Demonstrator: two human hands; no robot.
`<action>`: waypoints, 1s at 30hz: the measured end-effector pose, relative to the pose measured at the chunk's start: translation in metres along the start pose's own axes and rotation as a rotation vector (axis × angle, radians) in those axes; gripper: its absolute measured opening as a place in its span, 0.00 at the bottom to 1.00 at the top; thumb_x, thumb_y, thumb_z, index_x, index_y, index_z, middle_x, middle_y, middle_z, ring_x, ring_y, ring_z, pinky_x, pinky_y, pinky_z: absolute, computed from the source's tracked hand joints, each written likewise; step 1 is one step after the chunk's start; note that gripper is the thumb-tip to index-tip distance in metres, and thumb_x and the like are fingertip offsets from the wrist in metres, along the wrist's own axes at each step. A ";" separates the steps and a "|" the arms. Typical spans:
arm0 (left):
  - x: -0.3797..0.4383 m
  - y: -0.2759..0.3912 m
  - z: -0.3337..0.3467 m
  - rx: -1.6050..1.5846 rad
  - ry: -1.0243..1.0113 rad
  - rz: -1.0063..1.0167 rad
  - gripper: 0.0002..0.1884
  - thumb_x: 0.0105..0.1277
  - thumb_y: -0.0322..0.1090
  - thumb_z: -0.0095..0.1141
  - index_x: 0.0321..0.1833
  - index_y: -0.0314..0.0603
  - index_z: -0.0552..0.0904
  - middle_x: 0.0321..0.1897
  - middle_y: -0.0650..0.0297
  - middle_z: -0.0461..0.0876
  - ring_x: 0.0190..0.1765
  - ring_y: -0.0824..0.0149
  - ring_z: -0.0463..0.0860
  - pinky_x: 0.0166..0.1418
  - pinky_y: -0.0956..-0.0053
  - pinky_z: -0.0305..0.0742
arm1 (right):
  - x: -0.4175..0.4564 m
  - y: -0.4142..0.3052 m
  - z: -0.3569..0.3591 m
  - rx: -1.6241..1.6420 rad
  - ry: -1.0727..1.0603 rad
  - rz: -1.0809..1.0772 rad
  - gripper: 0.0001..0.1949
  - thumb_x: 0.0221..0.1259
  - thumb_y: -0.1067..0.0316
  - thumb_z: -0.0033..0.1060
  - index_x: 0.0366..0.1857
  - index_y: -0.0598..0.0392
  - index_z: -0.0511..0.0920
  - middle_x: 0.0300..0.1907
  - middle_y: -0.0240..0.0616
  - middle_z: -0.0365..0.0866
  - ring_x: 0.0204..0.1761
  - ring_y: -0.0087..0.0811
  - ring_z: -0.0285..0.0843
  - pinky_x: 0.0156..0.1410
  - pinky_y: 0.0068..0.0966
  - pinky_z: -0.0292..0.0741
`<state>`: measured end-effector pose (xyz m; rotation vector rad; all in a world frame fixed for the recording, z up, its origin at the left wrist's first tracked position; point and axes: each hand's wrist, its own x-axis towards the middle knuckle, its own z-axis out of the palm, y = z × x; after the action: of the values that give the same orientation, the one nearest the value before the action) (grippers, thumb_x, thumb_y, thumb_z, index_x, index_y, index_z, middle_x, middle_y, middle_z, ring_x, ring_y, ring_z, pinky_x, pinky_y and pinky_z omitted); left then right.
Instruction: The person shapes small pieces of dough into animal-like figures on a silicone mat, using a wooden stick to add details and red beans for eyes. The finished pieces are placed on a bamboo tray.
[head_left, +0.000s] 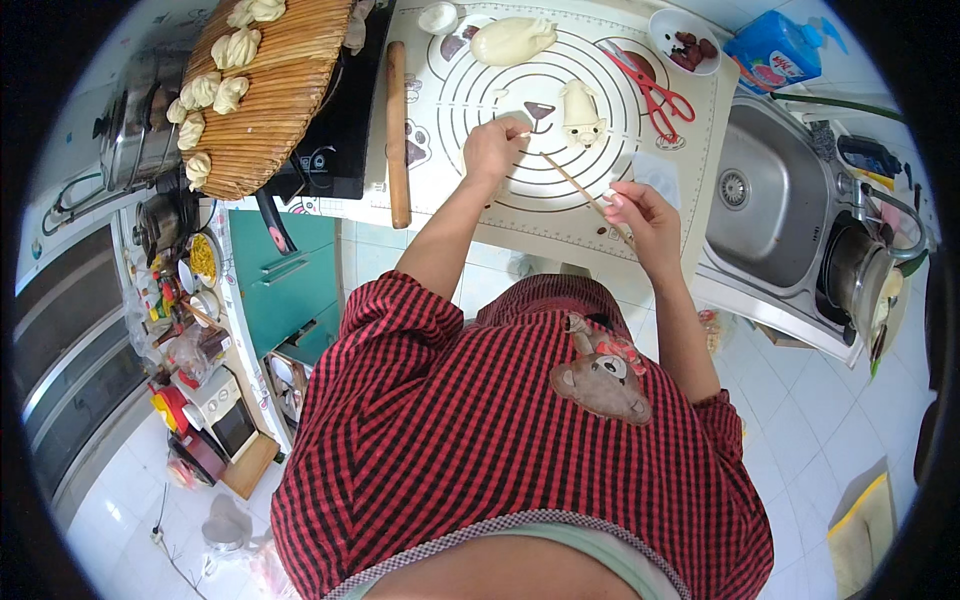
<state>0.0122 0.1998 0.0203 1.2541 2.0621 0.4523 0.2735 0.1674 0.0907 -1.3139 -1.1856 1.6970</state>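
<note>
My left hand is over the printed baking mat, thumb and fingertips pinched on what looks like a tiny bit of pale dough. Between thumb and finger of my right hand is a small white dough piece. A thin wooden stick, like a chopstick, slants past these fingers; whether the hand also holds it, I cannot tell. Beyond the hands lies a dough animal with dark eyes, ears and a snout. A large smooth dough lump rests at the mat's far side.
Red-handled scissors lie right of the dough animal, near a white bowl of dried dates. A rolling pin is at left, beside a black cooktop. Shaped dough pieces sit on a straw tray. A steel sink is at right.
</note>
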 end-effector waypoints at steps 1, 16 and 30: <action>0.000 0.004 -0.004 0.018 -0.015 -0.020 0.11 0.62 0.39 0.69 0.47 0.51 0.91 0.37 0.63 0.90 0.39 0.66 0.87 0.48 0.71 0.79 | 0.003 -0.002 0.000 0.033 -0.019 0.016 0.11 0.69 0.70 0.63 0.50 0.63 0.82 0.39 0.35 0.85 0.38 0.22 0.83 0.46 0.20 0.81; -0.026 0.023 -0.014 -0.536 -0.054 0.050 0.14 0.70 0.35 0.61 0.56 0.41 0.85 0.51 0.62 0.84 0.51 0.67 0.84 0.59 0.70 0.78 | -0.005 -0.019 0.025 0.207 0.068 -0.002 0.09 0.70 0.69 0.64 0.48 0.60 0.81 0.42 0.35 0.86 0.40 0.23 0.82 0.47 0.20 0.79; -0.183 0.117 -0.054 -1.437 -0.598 0.254 0.37 0.81 0.62 0.19 0.84 0.47 0.43 0.85 0.65 0.43 0.84 0.62 0.45 0.85 0.59 0.42 | 0.003 -0.073 0.088 -0.661 0.276 -0.731 0.36 0.76 0.52 0.40 0.78 0.67 0.47 0.81 0.59 0.45 0.83 0.56 0.38 0.83 0.53 0.40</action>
<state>0.1067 0.0973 0.1956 0.5669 0.6578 1.1894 0.1862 0.1735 0.1646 -1.1849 -1.8387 0.5983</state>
